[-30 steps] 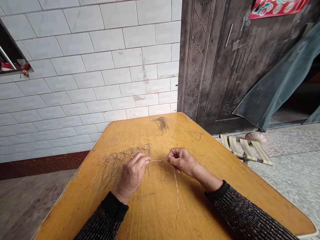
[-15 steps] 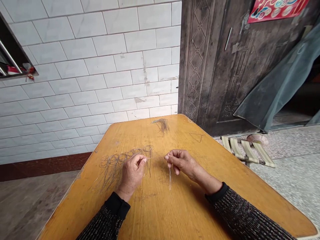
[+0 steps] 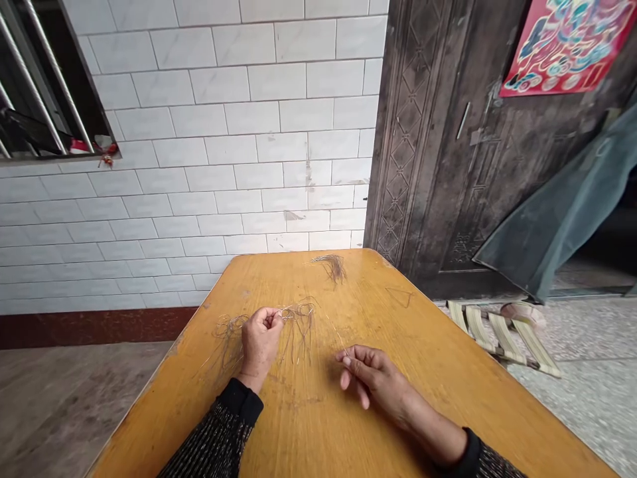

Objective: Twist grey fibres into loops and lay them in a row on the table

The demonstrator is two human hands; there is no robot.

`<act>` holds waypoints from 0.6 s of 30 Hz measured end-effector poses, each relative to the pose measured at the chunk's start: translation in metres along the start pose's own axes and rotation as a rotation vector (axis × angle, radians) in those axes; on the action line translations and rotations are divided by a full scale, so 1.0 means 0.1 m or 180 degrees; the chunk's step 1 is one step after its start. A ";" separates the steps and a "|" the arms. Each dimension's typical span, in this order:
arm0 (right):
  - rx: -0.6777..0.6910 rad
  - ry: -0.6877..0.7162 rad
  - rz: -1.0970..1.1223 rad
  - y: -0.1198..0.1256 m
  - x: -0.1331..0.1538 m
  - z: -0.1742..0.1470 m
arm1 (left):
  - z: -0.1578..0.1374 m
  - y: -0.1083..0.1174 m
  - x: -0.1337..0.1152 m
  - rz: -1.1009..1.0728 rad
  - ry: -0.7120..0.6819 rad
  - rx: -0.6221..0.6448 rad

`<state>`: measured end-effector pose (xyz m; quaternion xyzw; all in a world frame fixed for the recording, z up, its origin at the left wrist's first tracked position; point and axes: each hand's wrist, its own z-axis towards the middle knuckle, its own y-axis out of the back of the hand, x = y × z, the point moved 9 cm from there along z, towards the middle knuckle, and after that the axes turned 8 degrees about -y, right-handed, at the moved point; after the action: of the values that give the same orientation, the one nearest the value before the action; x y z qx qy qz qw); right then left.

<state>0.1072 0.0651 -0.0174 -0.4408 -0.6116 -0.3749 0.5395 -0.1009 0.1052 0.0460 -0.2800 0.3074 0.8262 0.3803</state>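
Observation:
On the wooden table (image 3: pixel 298 431), my left hand (image 3: pixel 259 344) is closed in a pinch at the row of thin looped strands (image 3: pixel 301 325), whose tails trail toward me. Its fingertips meet a fine strand, though the exact hold is too small to make out. My right hand (image 3: pixel 381 380), lower and to the right, pinches a thin, shiny strand (image 3: pixel 335 328) between thumb and forefinger, its other fingers loosely bent. From there the strand curves up and left toward the loops near my left hand. Whether it is wire or line I cannot tell.
A bundle of similar strands (image 3: pixel 334 267) lies at the table's far end, and a bent thin loop (image 3: pixel 401 297) rests at the right. A white tiled wall (image 3: pixel 283 146) stands behind. A strap-seat stool (image 3: pixel 502 335) is on the floor to the right.
My right hand has moved down and toward me, drawing the strand out longer. The whitish strip hanging under it no longer shows. My left hand stays near the loops; the camera has tilted up.

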 end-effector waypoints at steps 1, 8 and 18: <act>-0.0055 0.0022 -0.0102 0.03 -0.01 -0.01 | 0.00 -0.01 0.01 -0.0101 0.0026 0.0009; -0.0577 0.0803 -0.1733 0.19 0.26 -0.12 | -0.05 -0.11 -0.06 -0.0641 0.0014 0.0158; -0.0727 0.0515 -0.0710 0.65 0.55 0.61 | -0.25 -0.15 -0.51 -0.0060 -0.0956 0.0222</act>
<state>0.1466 0.1514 0.0280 -0.3971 -0.5647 -0.5337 0.4885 -0.0542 0.0714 0.0606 -0.1428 0.2729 0.8439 0.4392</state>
